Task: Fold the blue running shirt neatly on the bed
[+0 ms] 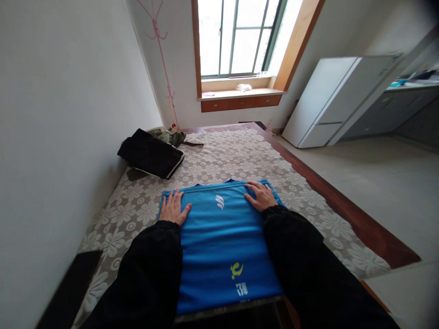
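Both hands flat and spread, palms down, on a blue shirt [222, 237] laid out on a table covered with a white floral lace cloth [240, 155]. Left hand [173, 208] pressed on the shirt's far left corner, fingers fanned, thumb angled inward; right hand [261, 195] pressed on the far right corner, nothing pinched in either. Black sleeves [151, 269] running down both sides of the shirt. White logo near the far edge, yellow mark and white print nearer the body. Farther back by the wall, a black folded garment [151, 154], an olive bag [168, 135] just behind it. Beyond, a window [236, 36] and a white fridge [329, 98].
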`<state>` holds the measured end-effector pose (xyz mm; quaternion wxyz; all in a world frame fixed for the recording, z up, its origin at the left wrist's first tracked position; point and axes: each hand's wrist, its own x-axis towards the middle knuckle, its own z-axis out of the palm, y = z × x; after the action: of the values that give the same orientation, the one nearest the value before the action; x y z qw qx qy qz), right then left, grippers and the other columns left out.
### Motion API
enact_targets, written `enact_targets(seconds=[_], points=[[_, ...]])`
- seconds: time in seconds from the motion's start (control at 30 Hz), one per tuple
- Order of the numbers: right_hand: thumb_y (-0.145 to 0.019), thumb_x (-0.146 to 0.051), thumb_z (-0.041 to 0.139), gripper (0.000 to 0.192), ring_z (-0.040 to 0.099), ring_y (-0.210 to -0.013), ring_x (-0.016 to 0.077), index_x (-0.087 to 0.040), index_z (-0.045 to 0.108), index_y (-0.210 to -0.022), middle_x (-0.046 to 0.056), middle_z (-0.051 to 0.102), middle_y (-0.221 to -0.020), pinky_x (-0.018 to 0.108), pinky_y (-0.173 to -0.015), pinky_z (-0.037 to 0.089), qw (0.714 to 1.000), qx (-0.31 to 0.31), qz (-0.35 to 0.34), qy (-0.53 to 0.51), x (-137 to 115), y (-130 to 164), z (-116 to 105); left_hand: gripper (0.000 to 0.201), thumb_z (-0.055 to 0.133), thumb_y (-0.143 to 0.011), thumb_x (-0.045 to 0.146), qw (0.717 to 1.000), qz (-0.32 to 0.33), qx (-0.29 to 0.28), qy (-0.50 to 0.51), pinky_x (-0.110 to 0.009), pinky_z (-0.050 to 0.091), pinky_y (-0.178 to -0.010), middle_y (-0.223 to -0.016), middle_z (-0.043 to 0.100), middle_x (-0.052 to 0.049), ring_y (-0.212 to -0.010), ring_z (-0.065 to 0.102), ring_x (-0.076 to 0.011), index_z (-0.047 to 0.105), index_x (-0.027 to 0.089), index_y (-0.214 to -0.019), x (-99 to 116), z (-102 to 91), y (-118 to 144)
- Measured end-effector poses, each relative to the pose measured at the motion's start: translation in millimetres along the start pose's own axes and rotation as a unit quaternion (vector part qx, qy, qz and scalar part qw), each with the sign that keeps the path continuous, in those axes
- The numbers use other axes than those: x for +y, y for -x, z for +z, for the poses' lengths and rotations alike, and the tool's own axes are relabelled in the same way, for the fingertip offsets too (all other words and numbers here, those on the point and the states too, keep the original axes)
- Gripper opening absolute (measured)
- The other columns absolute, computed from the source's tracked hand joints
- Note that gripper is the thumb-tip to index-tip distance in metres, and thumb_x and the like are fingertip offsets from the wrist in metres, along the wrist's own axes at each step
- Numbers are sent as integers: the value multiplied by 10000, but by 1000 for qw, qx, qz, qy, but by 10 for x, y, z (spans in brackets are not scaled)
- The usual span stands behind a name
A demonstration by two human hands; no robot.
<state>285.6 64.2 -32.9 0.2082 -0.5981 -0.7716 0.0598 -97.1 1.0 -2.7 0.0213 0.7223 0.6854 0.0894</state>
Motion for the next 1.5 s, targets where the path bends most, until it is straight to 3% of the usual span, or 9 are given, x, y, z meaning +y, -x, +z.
enact_targets(seconds=[0.63, 0.8, 0.87, 0.97, 1.03, 1.1, 1.2, 1.3, 1.5], points=[[-947, -397, 528, 399, 536, -1325, 325, -289, 643, -1313, 96, 606, -1429, 654, -1186, 249, 1000, 14, -5, 9, -68, 19, 3, 583, 427, -994, 480, 1000, -9, -4, 22, -577, 177, -1259, -1606, 425, -140, -1539, 279, -308, 439, 191, -1501, 10, -16, -17], [-943, -332, 547, 367, 520, -1352, 340, -259, 650, -1288, 114, 593, -1443, 689, -1196, 204, 999, 30, -30, 26, -258, 67, -266, 511, 465, -988, 425, 997, -23, 15, 66, -571, 222, -1253, -1608, 421, -143, -1538, 284, -327, 536, 166, -1422, 143, -231, -3], [-959, -320, 543, 314, 541, -1331, 327, -246, 673, -1234, 117, 626, -1397, 645, -1205, 241, 996, 46, -82, -1, -461, 237, -487, 480, 468, -992, 403, 995, 23, 38, 92, -556, 230, -1259, -1585, 455, -137, -1530, 305, -318, 564, 160, -1395, 300, -395, 178], [-986, -340, 534, 313, 635, -1193, 263, -245, 657, -1258, 103, 694, -1264, 477, -1105, 456, 977, 22, -190, -93, -912, 731, -772, 454, 445, -1013, 392, 977, 158, 45, 135, -516, 276, -1259, -1510, 555, -86, -1474, 419, -257, 551, 224, -1421, 628, -589, 694], [-975, -329, 554, 357, 641, -1177, 254, -240, 625, -1314, 103, 696, -1262, 433, -1035, 515, 956, -21, -258, -136, -1222, 1155, -825, 505, 480, -1002, 387, 962, 238, 20, 135, -508, 324, -1243, -1518, 549, -74, -1463, 438, -252, 491, 248, -1487, 832, -605, 1106], [-940, -346, 604, 466, 584, -1279, 273, -229, 575, -1390, 115, 655, -1355, 451, -1085, 487, 944, -54, -289, -149, -1447, 1570, -740, 625, 540, -970, 379, 954, 276, 10, 115, -499, 376, -1216, -1561, 500, -79, -1473, 424, -267, 390, 245, -1562, 960, -520, 1472], [-895, -357, 643, 528, 534, -1346, 296, -219, 566, -1399, 115, 632, -1403, 494, -1138, 448, 944, -49, -291, -149, -1568, 2058, -464, 760, 576, -935, 337, 958, 279, 28, 63, -496, 414, -1184, -1607, 426, -102, -1483, 405, -299, 268, 218, -1620, 989, -317, 1835], [-888, -268, 608, 457, 582, -1281, 306, -197, 600, -1339, 119, 688, -1306, 528, -1112, 473, 943, 11, -296, -148, -1572, 2340, -255, 775, 569, -928, 325, 963, 262, 47, 32, -486, 422, -1177, -1613, 412, -108, -1486, 400, -308, 253, 216, -1626, 947, -197, 2014], [-885, -169, 570, 353, 666, -1056, 289, -203, 626, -1232, 104, 723, -1084, 500, -984, 563, 960, 72, -211, -169, -1800, 2465, -300, 530, 571, -932, 281, 971, 208, 93, 80, -510, 486, -1134, -1408, 644, -81, -1368, 550, -285, 527, 254, -1459, 984, -148, 2203]])
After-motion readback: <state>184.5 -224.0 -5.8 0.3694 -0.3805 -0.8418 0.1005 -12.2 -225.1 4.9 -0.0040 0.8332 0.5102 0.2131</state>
